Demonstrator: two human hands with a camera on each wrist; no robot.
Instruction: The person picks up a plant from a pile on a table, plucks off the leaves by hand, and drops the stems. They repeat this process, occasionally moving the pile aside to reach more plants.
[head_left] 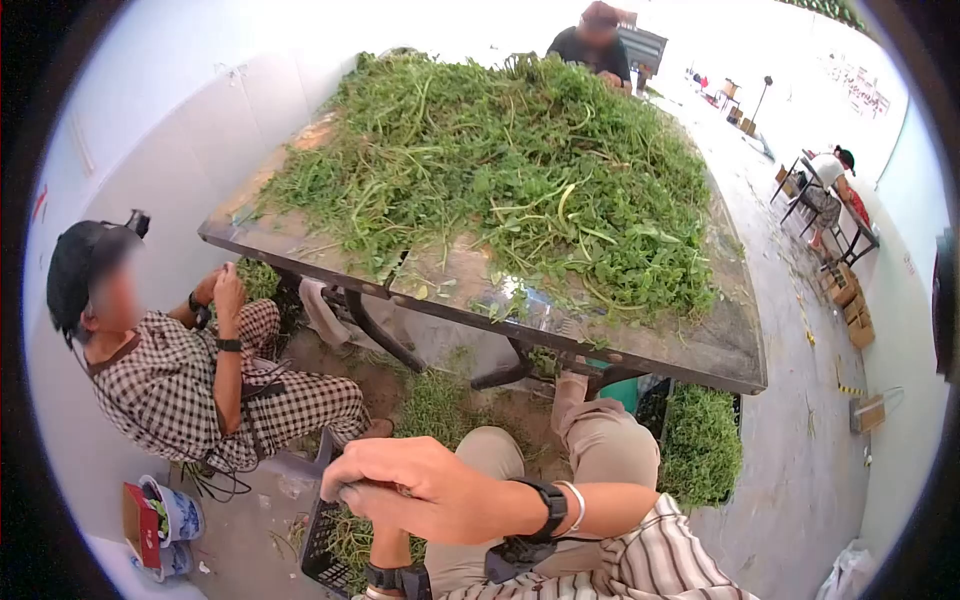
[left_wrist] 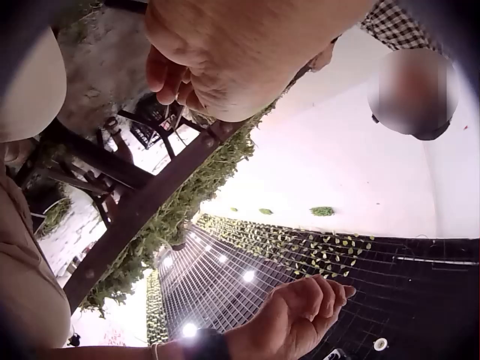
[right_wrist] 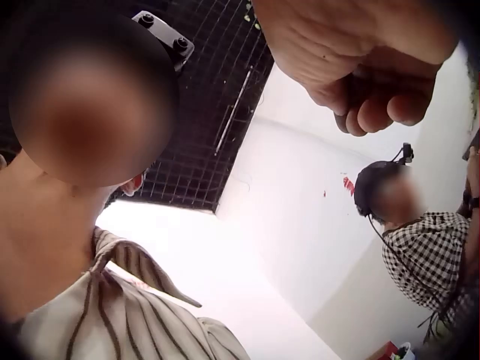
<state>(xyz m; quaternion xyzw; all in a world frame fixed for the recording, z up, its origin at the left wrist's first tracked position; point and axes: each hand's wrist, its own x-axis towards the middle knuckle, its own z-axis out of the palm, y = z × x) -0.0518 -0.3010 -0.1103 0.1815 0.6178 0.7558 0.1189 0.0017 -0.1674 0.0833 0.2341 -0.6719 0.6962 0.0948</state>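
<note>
On the table (head_left: 690,350), the heaped greens (head_left: 500,180) lie on the far side of the right hand (head_left: 430,490); it and the left hand (left_wrist: 244,60) have curled fingers, whether pinching anything unclear.

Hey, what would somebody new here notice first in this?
Most likely the big heap of greens across the table, upper middle of the head view. Next, perhaps, the seated person in checked clothes on the left, and the right hand low in the foreground.

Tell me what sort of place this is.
Probably a workroom for sorting or trimming greens: a big heap of leafy stems covers much of the table, a crate of greens sits beside it, and people work around it.
</note>
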